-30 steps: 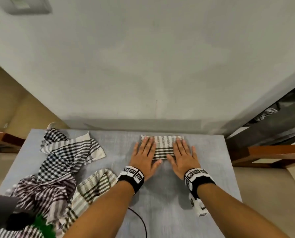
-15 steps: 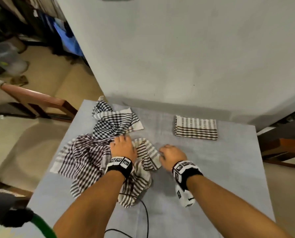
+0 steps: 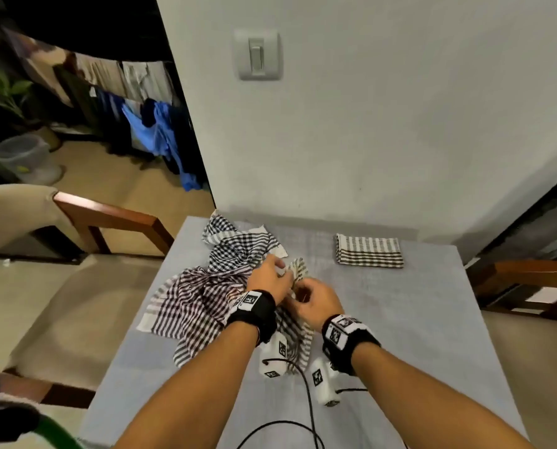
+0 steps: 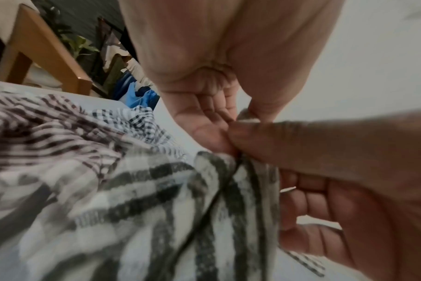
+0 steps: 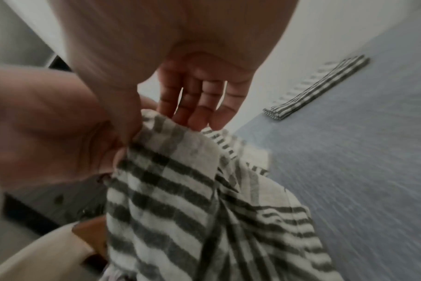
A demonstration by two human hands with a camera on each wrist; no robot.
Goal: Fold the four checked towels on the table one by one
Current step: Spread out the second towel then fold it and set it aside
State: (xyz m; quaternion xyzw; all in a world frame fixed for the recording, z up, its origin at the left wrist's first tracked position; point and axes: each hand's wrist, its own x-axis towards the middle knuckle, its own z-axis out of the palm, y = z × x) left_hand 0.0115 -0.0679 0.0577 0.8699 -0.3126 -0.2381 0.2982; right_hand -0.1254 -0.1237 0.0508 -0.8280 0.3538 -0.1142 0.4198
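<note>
One striped towel (image 3: 369,251) (image 5: 317,87) lies folded flat at the back right of the grey table (image 3: 409,322). A crumpled pile sits at the left: a black-and-white checked towel (image 3: 238,246) and a dark purple checked towel (image 3: 189,303) (image 4: 48,133). My left hand (image 3: 270,280) (image 4: 231,116) and right hand (image 3: 309,299) (image 5: 161,123) meet above the pile. Both pinch the top edge of a grey-striped towel (image 3: 298,338) (image 4: 180,199) (image 5: 168,190), which hangs down from them in folds.
A wall with a light switch (image 3: 259,55) rises right behind the table. Wooden chairs stand at the left (image 3: 108,218) and right (image 3: 529,273). Black cables (image 3: 306,400) trail from my wrists over the table's front.
My hands left the folded towel, moved left to the pile, and have now picked up the grey-striped towel's edge between them. The head view has tipped upward.
</note>
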